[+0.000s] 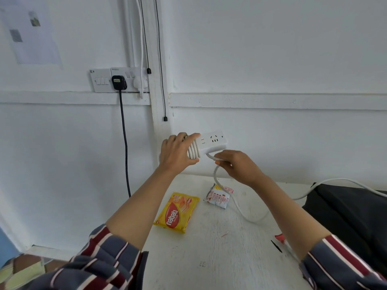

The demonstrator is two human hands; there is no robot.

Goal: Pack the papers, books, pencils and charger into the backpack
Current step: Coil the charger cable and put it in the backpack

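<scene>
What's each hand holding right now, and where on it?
Left hand grips the white power strip at its cord-wrapped end. Right hand pinches the loose cord just below the strip.

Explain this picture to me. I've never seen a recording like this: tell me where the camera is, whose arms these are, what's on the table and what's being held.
There is no machine here. A person wears one camera on the head, so you look forward and down along their own arms. The left hand grips a white power strip with its cord partly wound round one end. The right hand pinches the loose cord in its fingers. Below is a white table with a yellow wafer packet, a small snack packet and, at the right, a black bag, probably the backpack.
</scene>
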